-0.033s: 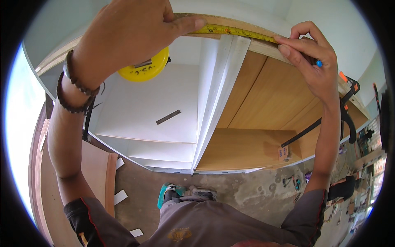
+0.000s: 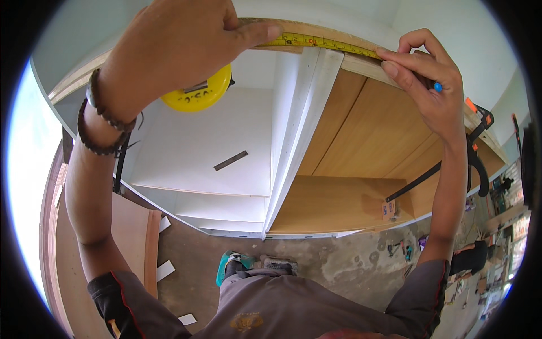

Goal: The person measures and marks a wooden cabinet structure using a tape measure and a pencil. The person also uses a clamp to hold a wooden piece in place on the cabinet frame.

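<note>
Along a cabinet's wooden top edge (image 2: 305, 30), stretches a yellow tape measure (image 2: 333, 44) between left hand (image 2: 180, 51) and right hand (image 2: 432, 76).

From the head view, presses the left thumb against the blade, with the round yellow case (image 2: 206, 99) just below that hand; cannot tell the curl of the hidden left fingers. Pinches the right end of the visible blade between right thumb and forefinger, with a blue-tipped item (image 2: 438, 87) tucked into the same palm. Passes the blade across the top of a white upright divider (image 2: 302, 118). Shows, left of that divider, a dark flat strip (image 2: 231, 160) lying on a white panel (image 2: 209, 178); right of it, wood-toned panels (image 2: 361, 135), a small box (image 2: 388, 211) and, beside the right forearm, a black clamp (image 2: 479, 164).
</note>
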Demonstrator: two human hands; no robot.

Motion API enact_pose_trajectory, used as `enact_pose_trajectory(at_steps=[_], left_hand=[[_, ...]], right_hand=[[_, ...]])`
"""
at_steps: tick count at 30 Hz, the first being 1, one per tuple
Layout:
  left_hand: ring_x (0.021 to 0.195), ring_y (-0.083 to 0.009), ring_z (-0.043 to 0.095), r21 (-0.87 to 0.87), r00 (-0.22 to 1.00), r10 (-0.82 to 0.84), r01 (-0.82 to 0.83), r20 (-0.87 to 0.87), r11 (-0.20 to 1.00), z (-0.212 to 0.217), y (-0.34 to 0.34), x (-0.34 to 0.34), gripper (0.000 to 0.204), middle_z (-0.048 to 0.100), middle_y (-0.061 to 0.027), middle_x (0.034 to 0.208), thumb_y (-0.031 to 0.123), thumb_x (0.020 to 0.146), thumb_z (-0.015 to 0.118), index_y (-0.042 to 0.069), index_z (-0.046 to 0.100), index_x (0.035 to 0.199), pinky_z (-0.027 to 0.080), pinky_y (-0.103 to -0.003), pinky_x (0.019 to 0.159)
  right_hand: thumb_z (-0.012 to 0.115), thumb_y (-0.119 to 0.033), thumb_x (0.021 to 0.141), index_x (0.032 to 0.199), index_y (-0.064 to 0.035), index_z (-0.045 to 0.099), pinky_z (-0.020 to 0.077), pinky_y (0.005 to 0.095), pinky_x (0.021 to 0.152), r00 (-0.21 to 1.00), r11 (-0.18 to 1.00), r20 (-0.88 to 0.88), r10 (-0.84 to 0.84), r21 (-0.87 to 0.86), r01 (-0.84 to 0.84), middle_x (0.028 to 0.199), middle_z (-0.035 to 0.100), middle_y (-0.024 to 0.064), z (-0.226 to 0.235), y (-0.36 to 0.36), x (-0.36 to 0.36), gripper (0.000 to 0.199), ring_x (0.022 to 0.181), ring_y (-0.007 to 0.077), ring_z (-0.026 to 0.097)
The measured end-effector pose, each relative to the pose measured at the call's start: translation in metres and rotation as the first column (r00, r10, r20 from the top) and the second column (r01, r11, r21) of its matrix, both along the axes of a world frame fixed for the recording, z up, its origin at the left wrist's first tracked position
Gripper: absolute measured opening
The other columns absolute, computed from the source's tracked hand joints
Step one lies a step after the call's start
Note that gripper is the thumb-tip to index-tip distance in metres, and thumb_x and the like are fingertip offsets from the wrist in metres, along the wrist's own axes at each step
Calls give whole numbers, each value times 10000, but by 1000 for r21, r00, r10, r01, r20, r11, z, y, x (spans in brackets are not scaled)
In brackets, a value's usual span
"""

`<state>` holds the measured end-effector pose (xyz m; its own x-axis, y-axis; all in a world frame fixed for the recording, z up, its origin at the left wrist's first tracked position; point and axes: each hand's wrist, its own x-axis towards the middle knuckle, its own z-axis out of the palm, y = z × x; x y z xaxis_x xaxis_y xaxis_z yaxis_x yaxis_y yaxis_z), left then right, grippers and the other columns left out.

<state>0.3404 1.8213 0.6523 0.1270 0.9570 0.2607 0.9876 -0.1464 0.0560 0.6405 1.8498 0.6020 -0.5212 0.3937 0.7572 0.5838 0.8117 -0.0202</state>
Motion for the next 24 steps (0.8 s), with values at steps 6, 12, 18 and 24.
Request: enact_pose_trajectory(at_steps=[6,12,18,24], left_hand=[[310,-126,379,-26,1000,6,-5,2,1000,2,-2,2,671,463,-45,404,553,1011,583,-13,746,688,326,-284,353],[337,-138,451,79,999,6,-3,-40,997,-7,-6,1,672,522,-93,442,579,1003,581,-9,768,737,357,-284,375],[345,-136,471,152,997,-26,37,-77,988,-11,-7,-1,666,531,-105,445,580,1004,580,-9,777,765,362,-282,378],[339,-132,456,-55,999,53,-52,8,997,4,-3,3,672,514,-87,437,580,1010,567,-12,774,768,358,-283,369]], right_hand=[[749,-62,920,1114,-32,794,361,226,582,998,999,28,-50,12,49,973,558,11,-1,-3,-2,202,694,47,495],[760,-81,917,1121,-36,793,375,230,600,998,999,38,-40,21,39,971,562,11,-2,-2,-2,212,717,53,508],[765,-86,912,1121,-41,795,379,232,601,1000,1000,11,-22,10,22,972,563,11,-2,-1,1,216,722,58,509],[765,-93,911,1117,-45,797,384,233,602,999,999,17,-48,-5,48,971,565,10,-2,-3,-2,214,725,60,512]])
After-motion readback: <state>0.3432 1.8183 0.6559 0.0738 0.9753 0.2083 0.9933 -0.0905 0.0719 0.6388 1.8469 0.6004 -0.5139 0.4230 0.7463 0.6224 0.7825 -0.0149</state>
